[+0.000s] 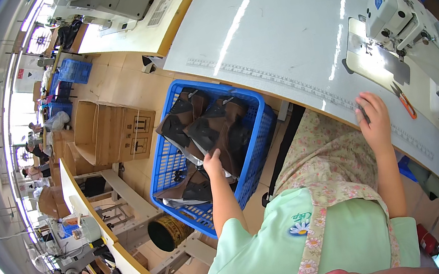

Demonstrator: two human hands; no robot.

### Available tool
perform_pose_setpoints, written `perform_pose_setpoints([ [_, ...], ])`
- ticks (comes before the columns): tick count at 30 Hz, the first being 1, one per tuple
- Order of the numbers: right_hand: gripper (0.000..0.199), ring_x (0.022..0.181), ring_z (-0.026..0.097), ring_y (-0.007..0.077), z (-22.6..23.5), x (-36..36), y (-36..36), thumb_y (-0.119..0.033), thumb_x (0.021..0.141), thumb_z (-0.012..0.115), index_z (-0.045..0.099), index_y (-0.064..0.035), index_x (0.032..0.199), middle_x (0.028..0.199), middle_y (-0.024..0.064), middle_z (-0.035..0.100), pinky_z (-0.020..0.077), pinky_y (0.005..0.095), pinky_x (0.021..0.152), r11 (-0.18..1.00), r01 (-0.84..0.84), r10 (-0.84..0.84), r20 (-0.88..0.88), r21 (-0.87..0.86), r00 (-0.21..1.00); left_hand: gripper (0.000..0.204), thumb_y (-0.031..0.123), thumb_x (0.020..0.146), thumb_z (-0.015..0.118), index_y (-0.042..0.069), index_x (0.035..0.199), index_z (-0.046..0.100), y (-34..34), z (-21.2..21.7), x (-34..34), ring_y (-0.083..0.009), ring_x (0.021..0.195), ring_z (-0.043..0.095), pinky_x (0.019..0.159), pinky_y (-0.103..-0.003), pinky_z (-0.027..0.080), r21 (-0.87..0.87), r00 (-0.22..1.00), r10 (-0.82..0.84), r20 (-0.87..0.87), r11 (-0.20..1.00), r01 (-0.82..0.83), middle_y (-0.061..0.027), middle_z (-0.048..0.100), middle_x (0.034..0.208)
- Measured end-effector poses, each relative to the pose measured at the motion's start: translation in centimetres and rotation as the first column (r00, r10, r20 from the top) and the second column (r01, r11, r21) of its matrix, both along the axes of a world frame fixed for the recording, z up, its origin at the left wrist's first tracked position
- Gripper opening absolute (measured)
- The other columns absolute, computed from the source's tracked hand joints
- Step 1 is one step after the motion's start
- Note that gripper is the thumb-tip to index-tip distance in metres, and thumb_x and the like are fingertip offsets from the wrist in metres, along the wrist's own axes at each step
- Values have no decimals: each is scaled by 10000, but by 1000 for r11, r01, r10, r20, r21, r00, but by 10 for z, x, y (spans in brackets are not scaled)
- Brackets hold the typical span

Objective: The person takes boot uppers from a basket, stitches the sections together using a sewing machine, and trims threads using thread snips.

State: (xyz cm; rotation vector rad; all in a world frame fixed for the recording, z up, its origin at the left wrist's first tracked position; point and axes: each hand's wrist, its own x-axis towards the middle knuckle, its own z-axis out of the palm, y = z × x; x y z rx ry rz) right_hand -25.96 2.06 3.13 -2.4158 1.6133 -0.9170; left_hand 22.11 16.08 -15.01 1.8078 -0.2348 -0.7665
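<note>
At the near edge of the grey tabletop [273,35], the right hand [373,117] curls, its grip unclear; the left hand [213,163] seemingly pinches a brown shoe upper [205,132] in the blue basket [264,136] alongside, probably for reach.

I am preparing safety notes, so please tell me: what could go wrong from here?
The orange-handled metal scissors lie on the pale, flat worktop near the right hand; a careless sweep might touch them. The brown-and-black footwear pieces overlap in the blue plastic basket, with the left hand among them, so lifting one could drag others along.
</note>
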Motion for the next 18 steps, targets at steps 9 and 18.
perform_pose_setpoints([
  [9,238,1161,554,317,-2,-2,-2,-57,832,663,655,-16,1067,1214,104,615,433,417,990,1000,-23,22,33,12,999,181,35,849,694,-43,1011,674,23,171,-9,-101,748,609,687,-250,488,-31,924,-310,225,945,325,-37,692,884],
  [18,355,1218,515,330,0,-4,5,-103,813,677,630,-35,1158,1294,115,567,416,428,1028,999,-12,13,-6,48,1000,114,-5,779,723,-42,878,682,36,317,-48,-59,648,524,588,-241,427,141,702,-522,485,839,526,12,604,708],
])
